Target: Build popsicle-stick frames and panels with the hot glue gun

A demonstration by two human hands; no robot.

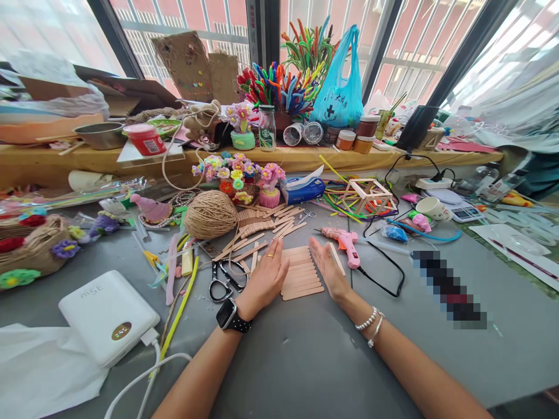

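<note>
Several wooden craft sticks (302,273) lie side by side as a flat panel on the grey table. My left hand (267,270), fingers stretched out, rests along the panel's left edge. Along its right edge stands my right hand (328,267), its fingers straight and held edge-on. Neither hand grips anything. Just beyond my right hand, a single craft stick (338,259) lies beside a pink glue gun (347,241). Black-handled scissors (225,279) lie left of my left hand. Loose craft sticks (279,224) are scattered past the fingertips.
A ball of twine (211,214) sits behind the scissors. At the left is a white power bank (109,317) with a cable. The glue gun's black cord (399,273) loops to the right. A stick frame (369,196) stands farther back, before a crowded ledge (305,156).
</note>
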